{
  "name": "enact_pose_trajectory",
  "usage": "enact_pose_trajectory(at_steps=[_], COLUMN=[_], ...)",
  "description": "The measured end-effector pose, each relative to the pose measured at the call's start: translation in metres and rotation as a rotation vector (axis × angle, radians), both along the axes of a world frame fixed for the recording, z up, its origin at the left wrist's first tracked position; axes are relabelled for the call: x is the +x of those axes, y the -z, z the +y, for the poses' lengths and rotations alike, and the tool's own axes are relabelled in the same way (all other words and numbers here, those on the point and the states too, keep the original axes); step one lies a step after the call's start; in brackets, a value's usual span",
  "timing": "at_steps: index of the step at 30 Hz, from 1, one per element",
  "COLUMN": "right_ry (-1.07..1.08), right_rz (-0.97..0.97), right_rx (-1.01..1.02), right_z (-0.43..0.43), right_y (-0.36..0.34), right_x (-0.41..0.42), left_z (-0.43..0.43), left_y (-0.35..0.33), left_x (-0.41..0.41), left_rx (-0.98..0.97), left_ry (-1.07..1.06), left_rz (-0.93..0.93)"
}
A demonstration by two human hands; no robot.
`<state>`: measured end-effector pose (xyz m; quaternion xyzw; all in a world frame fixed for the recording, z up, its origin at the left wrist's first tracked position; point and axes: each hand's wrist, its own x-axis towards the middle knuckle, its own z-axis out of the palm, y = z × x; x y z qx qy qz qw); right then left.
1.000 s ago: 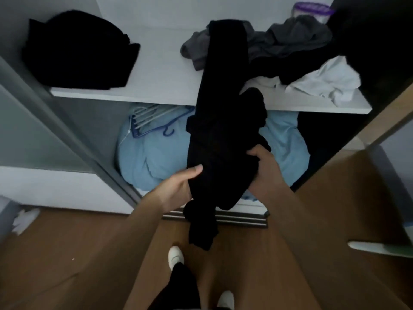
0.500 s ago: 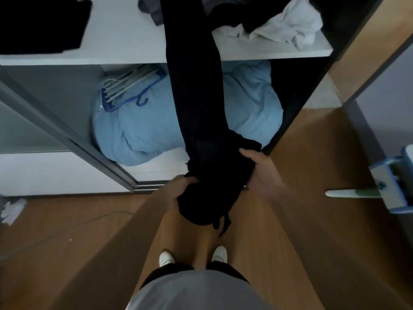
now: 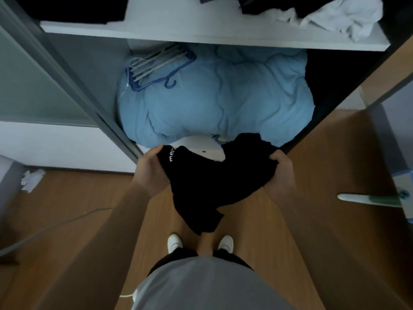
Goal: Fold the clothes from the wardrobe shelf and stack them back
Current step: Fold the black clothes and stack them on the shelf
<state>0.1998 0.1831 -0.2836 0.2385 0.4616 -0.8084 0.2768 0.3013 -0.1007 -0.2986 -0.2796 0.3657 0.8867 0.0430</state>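
A black garment [image 3: 214, 177] with small white lettering near one edge hangs in front of me, above the wooden floor. My left hand [image 3: 150, 168] grips its left edge and my right hand [image 3: 279, 173] grips its right edge; the cloth sags between them and a tail hangs toward my feet. On the white wardrobe shelf [image 3: 178, 30] above, a crumpled white cloth [image 3: 344, 16] lies at the right with dark clothes beside it, and a dark pile sits at the far left, cut off by the frame.
A pale blue duvet [image 3: 214, 101] fills the compartment under the shelf, with blue and grey hangers [image 3: 156, 66] on it. The grey sliding door frame [image 3: 73, 86] runs at the left. A mop handle [image 3: 371, 199] lies at the right, a cable [image 3: 55, 227] and crumpled paper [image 3: 32, 180] at the left.
The black garment has come fully off the shelf. My hands have moved apart and spread it between them, and my view has tilted further down.
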Motion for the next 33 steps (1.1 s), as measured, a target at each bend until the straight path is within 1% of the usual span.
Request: enact_pose_trajectory(at_steps=[2, 3, 4, 6, 8, 10, 11, 13, 14, 15, 17, 20, 21, 22, 24, 27, 30, 33], right_ry=[0.064, 0.074, 0.051, -0.033, -0.129, -0.289, -0.407, -0.603, -0.634, -0.621, -0.547, -0.500, -0.496, -0.508, -0.545, -0.545, -0.569, -0.682], right_rz=[-0.007, -0.001, 0.013, 0.033, -0.008, -0.057, -0.037, 0.092, 0.194, 0.301, 0.485, 0.740, 0.807, 0.866, 0.959, 0.976, 0.962, 1.018], right_rx=[-0.064, -0.054, 0.016, 0.264, 0.455, 0.571, 0.624, 0.729, 0.775, 0.797, 0.745, 0.643, 0.616, 0.606, 0.623, 0.646, 0.640, 0.575], right_z=[-0.006, -0.008, -0.011, -0.020, -0.032, -0.047, -0.056, -0.073, -0.081, -0.088, -0.101, -0.120, -0.125, -0.129, -0.134, -0.134, -0.131, -0.132], right_y=[0.010, 0.014, 0.017, 0.024, 0.033, 0.041, 0.042, 0.037, 0.034, 0.030, 0.013, -0.019, -0.027, -0.035, -0.045, -0.045, -0.042, -0.046], right_x=[0.001, 0.002, 0.002, 0.003, 0.004, 0.007, 0.010, 0.017, 0.019, 0.020, 0.022, 0.018, 0.016, 0.014, 0.012, 0.011, 0.006, 0.004], left_z=[-0.019, -0.027, -0.034, -0.043, -0.046, -0.043, -0.041, -0.035, -0.033, -0.032, -0.031, -0.031, -0.030, -0.029, -0.027, -0.028, -0.033, -0.030], left_y=[-0.010, -0.016, -0.021, -0.033, -0.045, -0.056, -0.061, -0.073, -0.078, -0.084, -0.093, -0.104, -0.108, -0.112, -0.117, -0.118, -0.120, -0.127], left_x=[0.002, 0.003, 0.003, 0.000, -0.006, -0.013, -0.017, -0.026, -0.030, -0.033, -0.038, -0.044, -0.046, -0.048, -0.047, -0.041, -0.038, -0.037], left_rx=[-0.037, -0.061, -0.091, -0.141, -0.190, -0.269, -0.344, -0.589, -0.715, -0.830, -1.050, -1.356, -1.423, -1.436, -1.343, -1.257, -1.269, -1.290], left_ry=[-0.043, -0.046, -0.040, -0.024, 0.011, 0.074, 0.112, 0.186, 0.226, 0.272, 0.379, 0.554, 0.607, 0.643, 0.669, 0.631, 0.641, 0.711], left_rz=[0.006, 0.008, 0.005, 0.008, 0.000, -0.006, -0.016, -0.078, -0.113, -0.139, -0.124, -0.023, 0.018, 0.072, 0.218, 0.380, 0.453, 0.496])
